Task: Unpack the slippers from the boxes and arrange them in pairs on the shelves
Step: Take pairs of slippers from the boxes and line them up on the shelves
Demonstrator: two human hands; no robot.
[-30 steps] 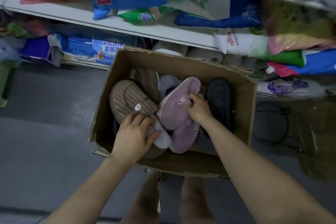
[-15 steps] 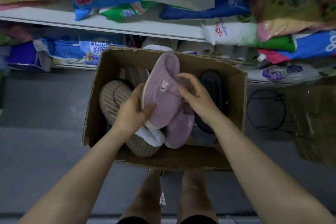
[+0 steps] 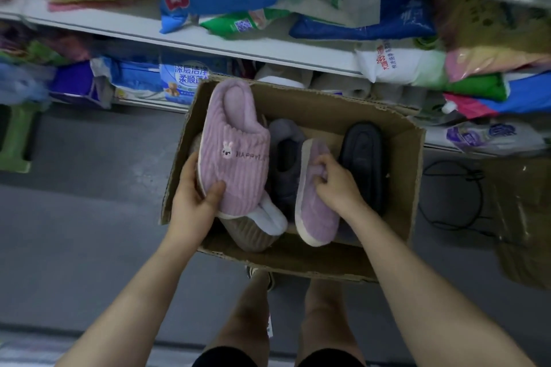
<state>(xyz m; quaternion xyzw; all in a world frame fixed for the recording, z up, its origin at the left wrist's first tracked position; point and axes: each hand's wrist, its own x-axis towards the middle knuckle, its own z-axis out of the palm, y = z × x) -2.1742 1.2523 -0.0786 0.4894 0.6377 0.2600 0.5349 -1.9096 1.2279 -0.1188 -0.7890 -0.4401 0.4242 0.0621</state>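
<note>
Below crowded shelves (image 3: 268,53), the left hand (image 3: 193,202) grips one purple slipper (image 3: 235,152) above the box (image 3: 328,101), heel pointing away, while the right hand (image 3: 337,185) grips its mate (image 3: 313,214), parallel, just beside.

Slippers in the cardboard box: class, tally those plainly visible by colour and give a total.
Purple: 2, the raised purple slipper and the lower purple slipper
Brown: 1, the brown slipper
Dark grey: 1, the dark grey slipper
Black: 1, the black slipper
Total: 5
</note>
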